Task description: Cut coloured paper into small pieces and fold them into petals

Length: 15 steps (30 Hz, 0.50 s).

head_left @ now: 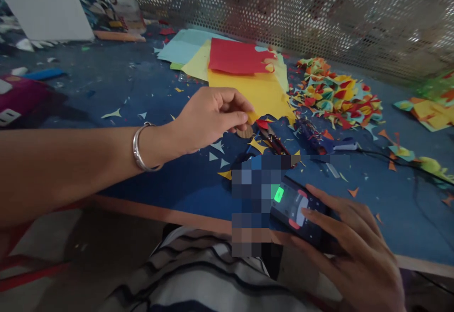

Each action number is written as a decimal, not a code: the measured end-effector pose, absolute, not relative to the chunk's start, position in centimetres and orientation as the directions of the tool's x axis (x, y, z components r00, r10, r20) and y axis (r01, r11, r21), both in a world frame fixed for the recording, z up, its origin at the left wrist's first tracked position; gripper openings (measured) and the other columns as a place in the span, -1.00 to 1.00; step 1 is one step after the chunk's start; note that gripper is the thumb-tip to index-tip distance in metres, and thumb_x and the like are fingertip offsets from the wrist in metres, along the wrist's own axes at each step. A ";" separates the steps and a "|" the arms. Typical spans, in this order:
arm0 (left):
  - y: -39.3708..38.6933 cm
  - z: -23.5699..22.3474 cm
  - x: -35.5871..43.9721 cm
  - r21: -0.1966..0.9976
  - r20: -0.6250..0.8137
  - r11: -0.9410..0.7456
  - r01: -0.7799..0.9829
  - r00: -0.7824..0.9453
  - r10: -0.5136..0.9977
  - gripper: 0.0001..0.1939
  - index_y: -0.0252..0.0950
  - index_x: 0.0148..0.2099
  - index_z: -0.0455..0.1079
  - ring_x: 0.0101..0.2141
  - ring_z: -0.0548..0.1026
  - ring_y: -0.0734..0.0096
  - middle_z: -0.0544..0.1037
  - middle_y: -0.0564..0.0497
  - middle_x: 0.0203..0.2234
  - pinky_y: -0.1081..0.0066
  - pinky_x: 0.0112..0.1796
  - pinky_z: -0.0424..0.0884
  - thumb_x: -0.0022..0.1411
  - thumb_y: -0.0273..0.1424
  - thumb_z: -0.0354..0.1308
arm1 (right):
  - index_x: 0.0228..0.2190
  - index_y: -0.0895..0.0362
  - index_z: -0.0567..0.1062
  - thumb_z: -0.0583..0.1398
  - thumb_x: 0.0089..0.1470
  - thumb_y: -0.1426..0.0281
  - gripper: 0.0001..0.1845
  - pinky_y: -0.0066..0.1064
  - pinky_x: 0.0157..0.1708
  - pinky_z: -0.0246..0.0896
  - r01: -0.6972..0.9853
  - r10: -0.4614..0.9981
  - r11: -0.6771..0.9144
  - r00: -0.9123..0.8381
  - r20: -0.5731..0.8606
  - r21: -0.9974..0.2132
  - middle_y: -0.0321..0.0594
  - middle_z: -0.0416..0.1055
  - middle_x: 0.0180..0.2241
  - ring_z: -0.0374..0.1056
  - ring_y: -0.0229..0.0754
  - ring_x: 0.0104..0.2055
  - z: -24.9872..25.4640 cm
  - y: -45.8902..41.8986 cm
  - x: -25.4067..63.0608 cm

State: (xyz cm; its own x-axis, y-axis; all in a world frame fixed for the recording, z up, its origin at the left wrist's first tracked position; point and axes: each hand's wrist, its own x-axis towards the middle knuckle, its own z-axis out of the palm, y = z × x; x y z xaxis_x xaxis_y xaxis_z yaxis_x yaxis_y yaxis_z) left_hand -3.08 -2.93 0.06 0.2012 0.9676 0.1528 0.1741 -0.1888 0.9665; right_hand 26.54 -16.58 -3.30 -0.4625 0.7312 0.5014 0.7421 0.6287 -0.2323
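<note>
My left hand [220, 113], with a silver bangle [137, 149] at the wrist, hovers over the front edge of a yellow sheet [251, 87]. Its thumb and forefinger are pinched together; what lies between them, if anything, I cannot make out. Close to those fingertips are a small red paper piece [262, 124], a round brown disc [244, 132] and a dark, slim tool [275, 141] that looks like scissors. At the table's front edge, my right hand [354, 246] holds a smartphone [298, 210] with a lit screen, one finger touching it. A pixelated patch covers the area left of the phone.
Red paper [237, 56] and light-blue paper [184, 45] lie stacked behind. A heap of cut coloured pieces [340, 92] sits at right. A purple-and-white tool [340, 145] trails a black cable [386, 157]. A perforated metal panel [227, 4] borders the blue table [85, 94].
</note>
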 end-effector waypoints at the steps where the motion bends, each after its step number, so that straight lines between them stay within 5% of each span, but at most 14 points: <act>1: -2.7 0.0 -3.1 0.972 0.150 -0.176 0.152 0.168 0.974 -0.93 -0.28 -0.26 0.50 -0.40 0.61 0.42 0.64 0.01 -0.43 0.39 -0.32 0.55 0.20 -0.53 0.23 | -0.05 0.04 0.51 0.36 0.12 0.41 -0.67 -0.01 -0.05 0.36 0.740 0.734 0.629 -0.462 0.498 -0.240 -0.03 0.48 0.13 0.44 0.10 0.01 -3.2 -16.6 26.5; 15: -2.4 -1.0 -2.7 0.960 0.215 -0.249 0.124 0.242 0.946 -0.93 -0.27 -0.25 0.50 -0.36 0.63 0.37 0.59 0.04 -0.46 0.32 -0.21 0.53 0.24 -0.52 0.21 | -0.08 0.05 0.52 0.34 0.15 0.43 -0.72 0.01 -0.06 0.36 0.753 0.758 0.605 -0.446 0.476 -0.258 -0.01 0.48 0.13 0.42 0.11 0.02 -3.0 -16.8 26.1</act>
State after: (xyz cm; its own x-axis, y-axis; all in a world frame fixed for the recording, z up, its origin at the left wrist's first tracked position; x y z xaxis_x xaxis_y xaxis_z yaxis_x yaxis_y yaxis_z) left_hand -2.71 -2.36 -1.05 0.2416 0.9463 0.2146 0.1236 -0.2494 0.9605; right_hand 26.07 -16.84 -2.98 -0.4459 0.7578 0.4763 0.7530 0.6053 -0.2581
